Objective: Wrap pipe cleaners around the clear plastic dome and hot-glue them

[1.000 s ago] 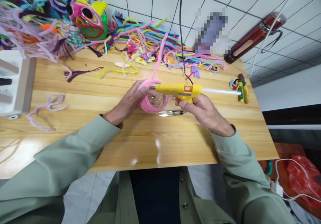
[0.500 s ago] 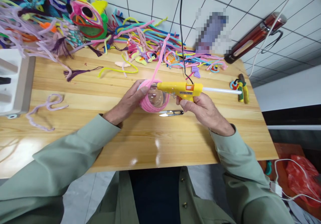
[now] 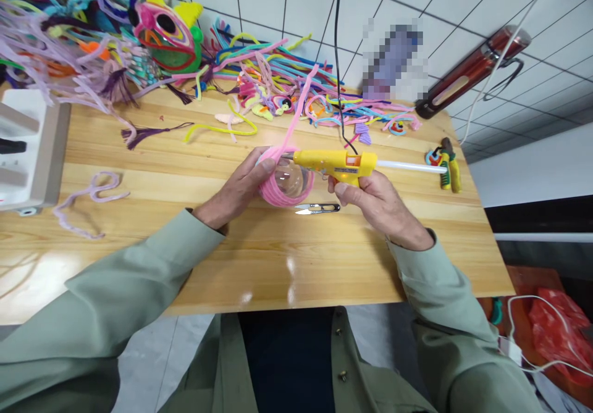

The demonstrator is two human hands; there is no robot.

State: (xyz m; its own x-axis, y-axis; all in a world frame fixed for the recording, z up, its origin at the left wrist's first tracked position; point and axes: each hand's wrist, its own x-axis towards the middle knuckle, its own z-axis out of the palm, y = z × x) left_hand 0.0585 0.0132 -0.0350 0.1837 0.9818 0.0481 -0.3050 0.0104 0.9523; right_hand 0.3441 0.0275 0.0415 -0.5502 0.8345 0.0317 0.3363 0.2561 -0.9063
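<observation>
My left hand (image 3: 238,187) is wrapped round a clear round object (image 3: 291,181) wound with a pink pipe cleaner (image 3: 278,194), whose loose end rises toward the back of the table. My right hand (image 3: 370,202) grips a yellow glue gun (image 3: 336,163). Its nozzle touches the pink winding at the top. A white glue stick (image 3: 407,166) sticks out of the gun's rear, and a black cord (image 3: 338,61) runs up from it. Small thread snips (image 3: 317,208) lie on the wooden table (image 3: 259,258) just below the two hands.
A heap of coloured pipe cleaners (image 3: 287,86) and a colourful pipe-cleaner figure (image 3: 167,30) fill the table's back. Pliers (image 3: 448,165) lie at the right edge, a lilac pipe cleaner (image 3: 88,197) and a white box (image 3: 30,147) at the left. A red tube (image 3: 467,70) lies beyond.
The glue gun has shifted slightly to the right along the winding. Both hands keep their hold.
</observation>
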